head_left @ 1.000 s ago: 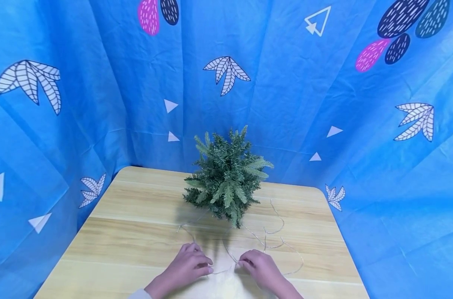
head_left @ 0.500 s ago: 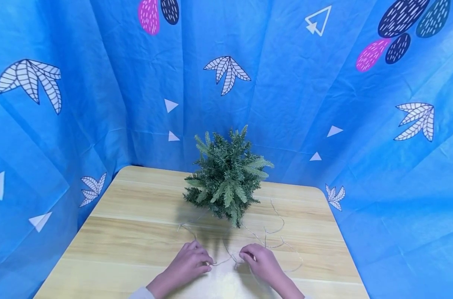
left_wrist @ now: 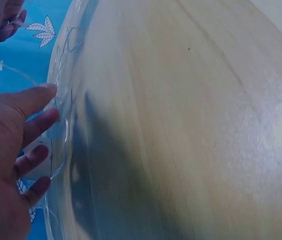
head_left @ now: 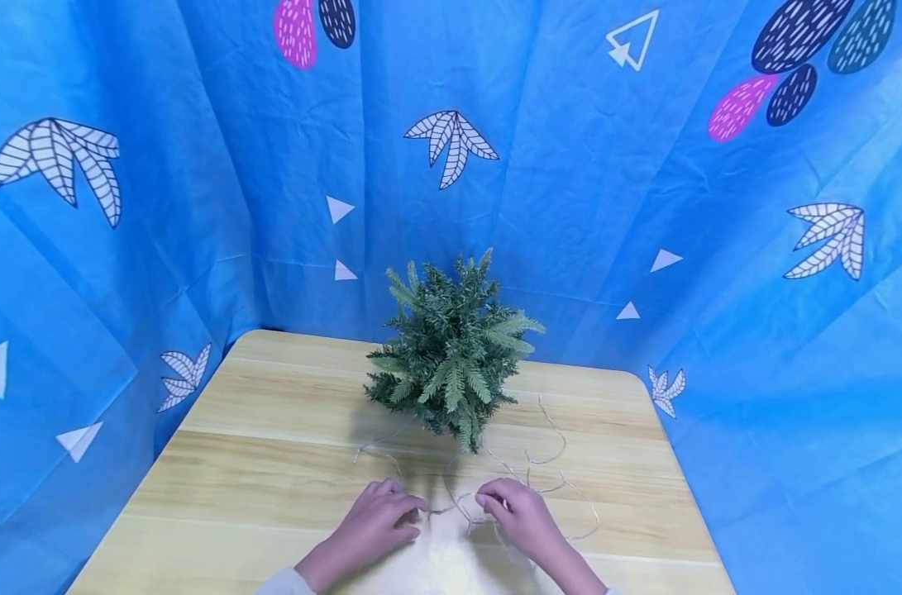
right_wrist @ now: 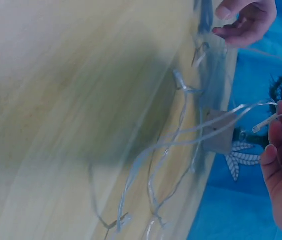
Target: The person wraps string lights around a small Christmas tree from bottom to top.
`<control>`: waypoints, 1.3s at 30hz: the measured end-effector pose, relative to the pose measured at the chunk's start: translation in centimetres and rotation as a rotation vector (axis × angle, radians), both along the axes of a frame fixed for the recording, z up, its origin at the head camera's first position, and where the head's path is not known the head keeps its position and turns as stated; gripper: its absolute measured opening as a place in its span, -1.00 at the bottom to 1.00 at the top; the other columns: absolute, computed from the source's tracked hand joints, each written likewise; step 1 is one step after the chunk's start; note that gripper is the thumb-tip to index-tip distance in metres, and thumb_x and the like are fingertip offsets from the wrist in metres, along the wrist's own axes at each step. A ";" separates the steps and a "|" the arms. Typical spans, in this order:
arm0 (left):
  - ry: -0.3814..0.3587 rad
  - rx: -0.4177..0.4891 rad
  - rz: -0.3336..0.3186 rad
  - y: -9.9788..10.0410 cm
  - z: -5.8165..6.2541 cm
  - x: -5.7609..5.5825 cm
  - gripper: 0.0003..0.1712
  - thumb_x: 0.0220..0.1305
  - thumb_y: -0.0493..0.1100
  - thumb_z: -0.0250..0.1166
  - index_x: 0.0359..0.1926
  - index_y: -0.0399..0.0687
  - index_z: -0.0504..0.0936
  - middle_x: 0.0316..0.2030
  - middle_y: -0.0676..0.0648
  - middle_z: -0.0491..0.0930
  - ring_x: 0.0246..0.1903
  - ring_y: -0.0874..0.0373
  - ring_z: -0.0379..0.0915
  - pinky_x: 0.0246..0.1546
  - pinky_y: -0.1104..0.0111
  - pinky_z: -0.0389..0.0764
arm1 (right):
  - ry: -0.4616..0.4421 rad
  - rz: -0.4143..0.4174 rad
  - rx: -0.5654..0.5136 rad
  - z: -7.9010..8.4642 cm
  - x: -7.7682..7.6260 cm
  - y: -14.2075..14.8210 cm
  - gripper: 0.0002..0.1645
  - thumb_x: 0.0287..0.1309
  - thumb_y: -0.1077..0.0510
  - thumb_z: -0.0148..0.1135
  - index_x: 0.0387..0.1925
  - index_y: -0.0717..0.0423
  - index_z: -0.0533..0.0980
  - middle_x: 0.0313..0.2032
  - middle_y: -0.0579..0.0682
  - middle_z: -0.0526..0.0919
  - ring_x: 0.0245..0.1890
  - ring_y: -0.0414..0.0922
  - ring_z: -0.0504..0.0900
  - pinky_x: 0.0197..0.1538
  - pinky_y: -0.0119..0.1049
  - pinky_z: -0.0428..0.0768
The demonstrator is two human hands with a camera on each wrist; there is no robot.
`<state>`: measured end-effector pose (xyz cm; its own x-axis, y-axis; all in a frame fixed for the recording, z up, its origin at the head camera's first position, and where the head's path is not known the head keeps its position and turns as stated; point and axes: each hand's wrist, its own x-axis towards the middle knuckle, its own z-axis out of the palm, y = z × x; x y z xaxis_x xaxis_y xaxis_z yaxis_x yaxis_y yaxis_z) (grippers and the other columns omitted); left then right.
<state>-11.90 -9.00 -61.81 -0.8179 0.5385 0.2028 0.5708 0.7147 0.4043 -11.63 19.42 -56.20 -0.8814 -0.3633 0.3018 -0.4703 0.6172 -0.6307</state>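
Clear-wired fairy lights (right_wrist: 145,150) trail in loops over the wooden table in front of the small artificial fir tree (head_left: 454,355). With thumb and fingertips my right hand (head_left: 521,521) pinches a stretch of the wire; one small bulb (right_wrist: 261,125) sticks out beside those fingers in the right wrist view. To its left, just above the table, is my left hand (head_left: 372,525). Its fingers (left_wrist: 36,160) are apart and loosely bent, and the wire passes close to the fingertips. Whether it touches them I cannot tell.
The tree stands on a pale block base (right_wrist: 219,132) toward the back of the table (head_left: 257,413). More loops of wire lie right of the tree. A blue patterned cloth (head_left: 570,207) hangs behind and along both sides.
My right hand has lifted slightly and moved away from me with the pinched wire. The left hand has barely moved, while the wire beside its fingertips has shifted upward.
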 end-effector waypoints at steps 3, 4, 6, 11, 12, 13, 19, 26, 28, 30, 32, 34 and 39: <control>-0.023 -0.005 0.023 0.3 0.2 -0.1 -0.51 0.19 0.08 0.42 0.14 0.10 0.67 -0.25 0.31 0.65 -0.11 0.29 0.42 0.03 0.19 0.46 | -0.007 0.010 -0.020 0.3 0.1 -0.2 -0.93 0.27 0.12 0.33 -0.22 -0.05 0.67 -0.33 -0.25 0.70 -0.39 -0.47 0.50 -0.32 -0.47 0.59; -0.036 0.005 0.038 0.5 0.3 -0.1 -0.49 0.20 0.09 0.42 0.15 0.07 0.66 -0.27 0.31 0.64 -0.14 0.30 0.41 0.02 0.19 0.47 | -0.009 0.014 -0.025 0.4 0.1 -0.3 -0.93 0.27 0.12 0.33 -0.22 -0.05 0.67 -0.32 -0.25 0.71 -0.39 -0.47 0.50 -0.32 -0.47 0.59; -0.052 0.028 0.071 0.8 0.4 -0.2 -0.47 0.20 0.09 0.42 0.16 0.03 0.65 -0.33 0.32 0.60 -0.21 0.34 0.39 -0.01 0.22 0.48 | -0.005 0.020 -0.031 0.6 0.1 -0.4 -0.93 0.27 0.12 0.33 -0.22 -0.05 0.67 -0.32 -0.25 0.71 -0.39 -0.47 0.51 -0.32 -0.47 0.58; -0.007 0.052 0.094 1.4 0.5 -0.3 -0.53 0.21 0.12 0.40 0.10 0.10 0.68 -0.41 0.40 0.54 -0.29 0.42 0.31 -0.08 0.27 0.50 | 0.033 0.037 -0.041 0.9 0.2 -0.6 -0.93 0.24 0.14 0.35 -0.24 -0.06 0.67 -0.33 -0.27 0.70 -0.39 -0.48 0.51 -0.33 -0.49 0.57; 0.009 0.053 0.085 1.5 0.5 -0.3 -0.57 0.22 0.12 0.39 0.08 0.13 0.69 -0.41 0.40 0.56 -0.29 0.43 0.31 -0.09 0.28 0.50 | 0.040 0.042 -0.045 1.0 0.2 -0.7 -0.93 0.24 0.15 0.35 -0.24 -0.06 0.67 -0.33 -0.27 0.70 -0.40 -0.47 0.51 -0.34 -0.49 0.57; 0.025 0.053 0.074 1.6 0.5 -0.3 -0.61 0.23 0.12 0.39 0.05 0.16 0.71 -0.40 0.40 0.57 -0.29 0.43 0.31 -0.10 0.28 0.50 | 0.046 0.047 -0.050 1.1 0.3 -0.7 -0.93 0.24 0.15 0.35 -0.24 -0.06 0.67 -0.33 -0.27 0.70 -0.40 -0.47 0.51 -0.34 -0.49 0.57; 0.053 0.057 0.049 1.6 0.3 -0.1 -0.83 0.28 0.08 0.36 -0.14 0.30 0.76 -0.28 0.30 0.68 -0.27 0.40 0.35 -0.11 0.27 0.52 | 0.054 0.056 -0.066 1.7 0.5 -0.9 -0.94 0.25 0.15 0.34 -0.24 -0.06 0.66 -0.35 -0.28 0.69 -0.40 -0.46 0.52 -0.35 -0.49 0.58; 0.059 0.069 0.072 1.2 -0.2 -0.1 -0.89 0.27 0.07 0.37 -0.22 0.30 0.77 -0.23 0.31 0.64 -0.14 0.30 0.47 0.01 0.12 0.56 | 0.117 0.026 -0.068 2.5 0.3 -0.7 -0.92 0.21 0.20 0.36 -0.26 -0.05 0.65 -0.42 -0.30 0.64 -0.44 -0.48 0.48 -0.40 -0.50 0.54; 0.052 0.071 0.084 0.9 -0.3 -0.1 -0.90 0.26 0.09 0.37 -0.23 0.33 0.76 -0.21 0.33 0.63 -0.12 0.31 0.46 0.01 0.13 0.55 | 0.145 0.023 -0.073 2.6 0.1 -0.6 -0.91 0.21 0.22 0.36 -0.27 -0.05 0.65 -0.44 -0.31 0.63 -0.45 -0.48 0.47 -0.41 -0.51 0.53; 0.042 0.080 0.091 0.6 -0.2 -0.2 -0.92 0.26 0.09 0.38 -0.25 0.34 0.75 -0.22 0.37 0.64 -0.11 0.32 0.43 0.01 0.14 0.52 | 0.162 0.024 -0.086 2.7 -0.1 -0.6 -0.90 0.22 0.23 0.36 -0.27 -0.04 0.64 -0.45 -0.31 0.62 -0.45 -0.48 0.46 -0.42 -0.51 0.52; 0.023 0.094 0.093 0.2 0.1 -0.3 -0.95 0.25 0.07 0.40 -0.26 0.35 0.75 -0.25 0.42 0.63 -0.12 0.33 0.40 0.01 0.15 0.47 | 0.179 0.024 -0.102 2.7 -0.3 -0.5 -0.90 0.22 0.24 0.36 -0.27 -0.03 0.64 -0.45 -0.30 0.61 -0.45 -0.47 0.46 -0.43 -0.51 0.51; -0.002 0.105 0.090 0.0 0.5 -0.4 -0.96 0.24 0.07 0.41 -0.27 0.36 0.74 -0.29 0.46 0.62 -0.13 0.34 0.36 0.01 0.17 0.41 | 0.190 0.016 -0.119 2.9 -0.4 -0.3 -0.91 0.23 0.26 0.35 -0.28 -0.01 0.64 -0.45 -0.30 0.60 -0.45 -0.47 0.45 -0.45 -0.51 0.50; -0.024 0.083 0.077 -0.2 0.6 -0.5 -0.94 0.26 0.09 0.38 -0.27 0.35 0.74 -0.32 0.48 0.61 -0.13 0.35 0.36 0.09 0.12 0.33 | 0.199 -0.022 -0.162 3.4 -0.6 0.4 -0.88 0.20 0.32 0.35 -0.29 0.03 0.64 -0.45 -0.30 0.60 -0.48 -0.46 0.44 -0.44 -0.48 0.52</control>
<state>-12.42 -9.15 -61.22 -0.8613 0.4561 0.2239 0.5049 0.7192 0.4773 -12.21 19.86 -52.81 -0.8061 -0.2771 0.5229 -0.5825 0.5271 -0.6187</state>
